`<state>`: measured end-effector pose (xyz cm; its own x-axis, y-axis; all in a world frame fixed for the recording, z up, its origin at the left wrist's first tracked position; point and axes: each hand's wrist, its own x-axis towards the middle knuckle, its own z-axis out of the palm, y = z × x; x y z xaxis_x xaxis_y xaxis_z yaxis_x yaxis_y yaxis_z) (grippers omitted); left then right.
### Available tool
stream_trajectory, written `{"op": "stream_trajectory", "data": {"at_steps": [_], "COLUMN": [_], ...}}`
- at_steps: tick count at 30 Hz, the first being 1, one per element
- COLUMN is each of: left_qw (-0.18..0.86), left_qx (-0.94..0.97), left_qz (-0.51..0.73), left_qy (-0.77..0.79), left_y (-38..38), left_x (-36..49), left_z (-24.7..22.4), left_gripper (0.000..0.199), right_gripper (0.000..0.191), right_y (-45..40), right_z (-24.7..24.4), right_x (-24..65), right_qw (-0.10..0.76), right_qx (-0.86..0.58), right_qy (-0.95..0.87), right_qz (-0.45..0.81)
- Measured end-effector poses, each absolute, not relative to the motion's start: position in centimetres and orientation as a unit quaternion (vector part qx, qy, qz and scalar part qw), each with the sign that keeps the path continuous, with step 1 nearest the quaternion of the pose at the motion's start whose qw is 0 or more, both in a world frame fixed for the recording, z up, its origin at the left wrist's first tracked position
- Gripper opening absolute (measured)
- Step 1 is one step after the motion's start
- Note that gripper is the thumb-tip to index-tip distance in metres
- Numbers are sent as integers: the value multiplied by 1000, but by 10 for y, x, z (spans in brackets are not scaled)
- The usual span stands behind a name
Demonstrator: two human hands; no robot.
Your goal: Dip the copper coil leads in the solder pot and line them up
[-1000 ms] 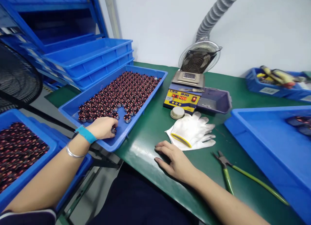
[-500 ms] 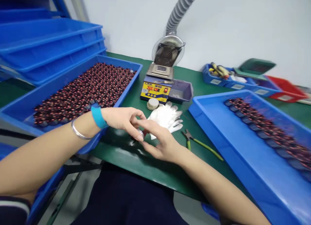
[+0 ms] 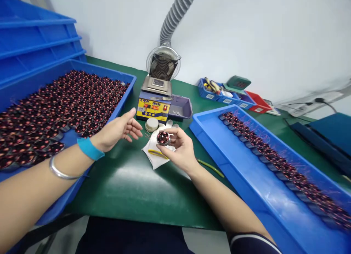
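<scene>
My right hand (image 3: pixel 179 146) grips a copper-wound motor stator (image 3: pixel 163 137) between thumb and fingers, its dark red windings facing up and thin wires showing at its left. White gloves (image 3: pixel 156 159) with a yellow cuff edge lie on the green table beneath it, partly covered by the hand. To the left, my left hand (image 3: pixel 120 131) is empty, with fingers apart. It hovers by the right edge of a blue tray (image 3: pixel 124 104) packed with similar stators (image 3: pixel 79 96).
Ahead stands a yellow-and-blue solder pot (image 3: pixel 153 109) under a grey exhaust hose (image 3: pixel 177 16). Near it are a purple bin (image 3: pixel 185 107) and a round pale container (image 3: pixel 151 124). A blue tray (image 3: pixel 246 180) with stator rows stands right, beside a green plier handle (image 3: pixel 211 167).
My hands have moved apart; both were together at the small part before. The left hand has let go and moved left, while the stator stays in the right. The view has turned right.
</scene>
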<state>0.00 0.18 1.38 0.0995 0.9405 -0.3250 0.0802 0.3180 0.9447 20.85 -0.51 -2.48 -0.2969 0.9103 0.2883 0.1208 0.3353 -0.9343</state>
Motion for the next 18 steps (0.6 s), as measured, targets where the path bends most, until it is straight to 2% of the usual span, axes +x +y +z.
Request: {"op": "stream_trajectory", "data": {"at_steps": [6,10,14,18], "left_qw": [619,492,388,359], "left_qx": [487,672,790,805], "left_qz": [306,201,59,20], "left_qy": [535,515,471,471], "left_y": [-7,-13,-17,-17], "left_x": [19,21,17,15], "left_z": [3,-5,-8,-10], "left_gripper": [74,55,44,43], "right_gripper": [43,41,27,25], "right_y": [19,79,165,227], "right_z": [-15,18,55,72], "right_x": [217,219,202,177], "right_qw": [502,517,457,355], "right_qx": [-394,-420,-487,-591], "right_qy": [-633,-671,-728,-723], "right_qz": [440,325,156,44]}}
